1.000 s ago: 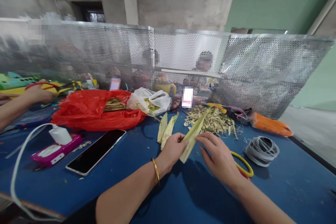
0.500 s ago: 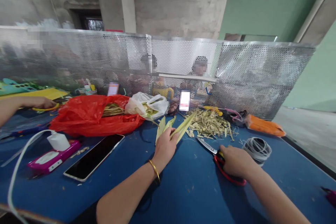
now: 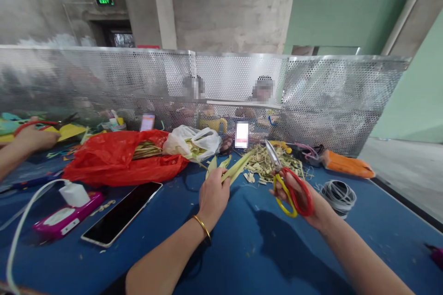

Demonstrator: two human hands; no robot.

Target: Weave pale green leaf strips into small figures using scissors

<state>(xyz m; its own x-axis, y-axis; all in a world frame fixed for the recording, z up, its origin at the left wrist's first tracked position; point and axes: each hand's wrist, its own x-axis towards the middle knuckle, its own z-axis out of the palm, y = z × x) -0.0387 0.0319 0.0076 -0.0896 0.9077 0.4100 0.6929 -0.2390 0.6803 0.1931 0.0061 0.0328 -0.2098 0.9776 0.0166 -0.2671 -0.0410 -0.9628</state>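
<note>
Pale green corn husks (image 3: 238, 168) stick out from the closed fingers of my left hand (image 3: 215, 193), above the middle of the blue table. My right hand (image 3: 313, 200) holds a pair of scissors (image 3: 286, 179) with one red and one yellow handle, raised off the table with the blades pointing up and away. The blades look shut. Behind the scissors lies a heap of dry husk scraps (image 3: 258, 162). Part of the right fingers is hidden behind the handles.
A black phone (image 3: 122, 214), a purple power strip (image 3: 69, 214) and a red plastic bag (image 3: 104, 159) lie left. A white bag (image 3: 194, 140) stands behind. Coiled wire (image 3: 338, 197) and an orange packet (image 3: 348, 163) are right. Another person's hand (image 3: 32, 138) holds red-handled scissors far left.
My right hand has lifted the scissors off the table and turned them upward. My left hand keeps its hold on the husks. At far left, the other person's hand has moved and raised its scissors.
</note>
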